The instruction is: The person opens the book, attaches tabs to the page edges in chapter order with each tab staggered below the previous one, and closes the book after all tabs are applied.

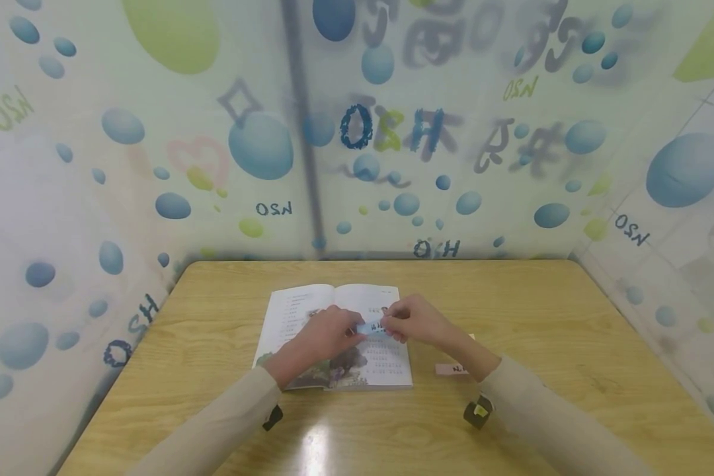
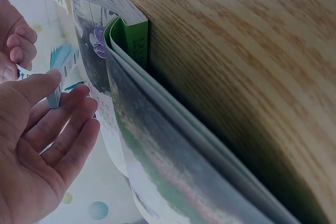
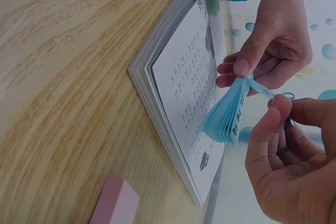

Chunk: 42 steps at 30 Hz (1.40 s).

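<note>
A narrow pad of light blue paper slips (image 1: 369,328) with dark handwriting is between the two hands, over the open book (image 1: 389,370). My left hand (image 1: 331,328) pinches one end of it between thumb and fingers; the remaining fingers stay loosely bent in the left wrist view. The slips fan out from that pinch in the right wrist view, the fan (image 3: 226,116) spreading toward the printed page (image 3: 184,77). With thumb and index fingertip, my right hand (image 3: 294,156) holds the end of a single slip (image 3: 262,89) pulled away from the fan.
The book lies on a wooden table (image 1: 214,423). Right of it, partly behind the right forearm, is a pink pad (image 1: 449,369) with dark writing, seen as a pink block (image 3: 116,203) in the right wrist view. Curtains printed with blue drops (image 1: 262,145) enclose the table.
</note>
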{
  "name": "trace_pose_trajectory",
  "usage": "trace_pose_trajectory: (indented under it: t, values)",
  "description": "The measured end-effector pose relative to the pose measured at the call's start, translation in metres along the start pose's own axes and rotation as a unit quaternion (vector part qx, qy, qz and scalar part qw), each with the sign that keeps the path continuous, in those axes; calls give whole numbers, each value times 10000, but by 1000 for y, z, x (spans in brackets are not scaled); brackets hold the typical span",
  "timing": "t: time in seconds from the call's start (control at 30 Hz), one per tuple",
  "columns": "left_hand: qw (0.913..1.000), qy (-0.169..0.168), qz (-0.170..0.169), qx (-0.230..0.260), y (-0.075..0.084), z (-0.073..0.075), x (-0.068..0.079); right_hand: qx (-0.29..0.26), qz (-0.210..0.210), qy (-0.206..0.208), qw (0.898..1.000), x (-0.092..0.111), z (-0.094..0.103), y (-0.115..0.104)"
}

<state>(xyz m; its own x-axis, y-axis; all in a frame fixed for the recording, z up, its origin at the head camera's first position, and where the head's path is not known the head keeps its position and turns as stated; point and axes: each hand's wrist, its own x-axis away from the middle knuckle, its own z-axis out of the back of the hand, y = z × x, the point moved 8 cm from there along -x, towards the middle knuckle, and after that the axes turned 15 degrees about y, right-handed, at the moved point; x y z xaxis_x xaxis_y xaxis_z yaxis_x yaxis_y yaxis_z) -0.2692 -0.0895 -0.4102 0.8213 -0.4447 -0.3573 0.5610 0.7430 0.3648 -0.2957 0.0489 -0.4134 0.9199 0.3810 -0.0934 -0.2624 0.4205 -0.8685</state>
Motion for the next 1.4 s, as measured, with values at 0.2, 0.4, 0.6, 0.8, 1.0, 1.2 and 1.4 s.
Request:
trace_pose_trajectory:
  t: [0.2,0.4,0.6,0.8,1.0,1.2,1.4]
  values:
    - [9999,-85,92,114,0,0,0,11,54,-5,10000,2,2,-5]
    - [9999,-116,79,95,1,-1,-2,117,168,-31,9998,4,3,-13]
    - [9997,-157,189,36,1,-2,-4,262,371,-30,9990,5,4,-25]
    - [9995,-202,219,68,3,1,-6,417,497,11,9979,6,5,-30]
    - [9994,-184,282,36,4,2,-7,440,618,7,9971,8,5,-37]
    - [9992,-199,360,24,3,2,-9,460,630,71,9969,8,8,-38]
    - [9984,-287,478,-1,2,1,-10,393,641,58,9971,9,9,-39]
